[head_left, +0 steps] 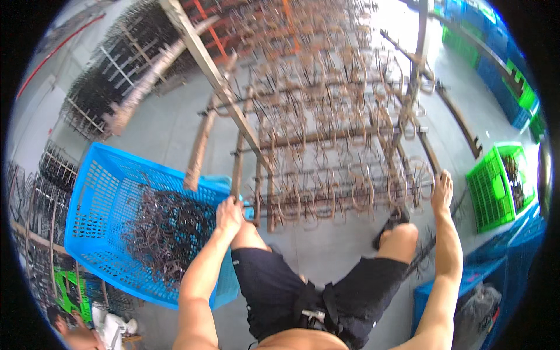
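A metal rack (251,131) in front of me carries rows of brownish curved, loop-shaped pieces (324,197) on thin crosswise rods. The nearest rod (344,199) runs between my hands. My left hand (229,214) is closed at its left end, beside a brown upright bar. At its right end, my right hand (443,191) is closed too, below a sloping rail. What lies inside the fingers is mostly hidden. A large blue plastic basket (87,201) stands left of my left hand. In it is a heap of dark curved pieces (169,236).
A green crate (483,195) with dark pieces stands at the right. Blue crates (504,87) line the far right. More loaded racks (119,61) fill the left side. Another person (81,332) is at the lower left. A grey plastic bag (481,306) sits low on the right.
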The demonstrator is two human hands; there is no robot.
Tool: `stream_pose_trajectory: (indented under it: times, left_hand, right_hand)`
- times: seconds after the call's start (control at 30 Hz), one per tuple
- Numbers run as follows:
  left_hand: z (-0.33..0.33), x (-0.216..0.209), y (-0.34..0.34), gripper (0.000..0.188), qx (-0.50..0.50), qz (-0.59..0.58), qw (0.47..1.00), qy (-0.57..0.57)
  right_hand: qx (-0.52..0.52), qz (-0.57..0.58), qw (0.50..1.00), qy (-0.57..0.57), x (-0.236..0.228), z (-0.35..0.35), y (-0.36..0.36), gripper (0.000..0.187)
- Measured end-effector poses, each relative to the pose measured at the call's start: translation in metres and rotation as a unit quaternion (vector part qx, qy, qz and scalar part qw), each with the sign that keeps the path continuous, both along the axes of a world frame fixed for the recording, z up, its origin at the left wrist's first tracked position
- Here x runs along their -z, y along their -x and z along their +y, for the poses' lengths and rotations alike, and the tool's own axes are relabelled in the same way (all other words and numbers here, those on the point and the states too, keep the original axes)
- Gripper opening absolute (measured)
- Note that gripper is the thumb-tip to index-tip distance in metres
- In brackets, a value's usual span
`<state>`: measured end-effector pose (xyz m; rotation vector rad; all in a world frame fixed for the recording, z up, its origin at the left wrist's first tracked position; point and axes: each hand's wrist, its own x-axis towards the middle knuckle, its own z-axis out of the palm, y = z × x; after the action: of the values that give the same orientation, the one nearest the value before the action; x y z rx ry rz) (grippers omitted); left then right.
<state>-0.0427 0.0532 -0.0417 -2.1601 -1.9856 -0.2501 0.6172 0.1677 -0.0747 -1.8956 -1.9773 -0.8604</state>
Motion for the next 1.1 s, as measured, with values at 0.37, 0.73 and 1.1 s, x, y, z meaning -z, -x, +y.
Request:
stream_pose_trajectory:
  times: [0.37,0.73,1.1]
  left_hand:
    - [-0.097,-0.323,-0.017,0.032,0.095,0.157,0.920,-0.346]
    - [0.168,-0.421,0.072,0.026,0.057,0.048,0.993,-0.095]
    - [0.181,-0.421,0.056,0.031,0.076,-0.100,0.984,-0.123]
  right_hand:
    - [0.007,0.106,0.986,-0.128,-0.232,-0.115,-0.101,0.037]
    - [0.038,0.029,0.985,-0.163,-0.398,-0.019,0.041,0.018]
    - [0.059,0.021,0.996,-0.065,-0.430,0.168,0.041,0.020]
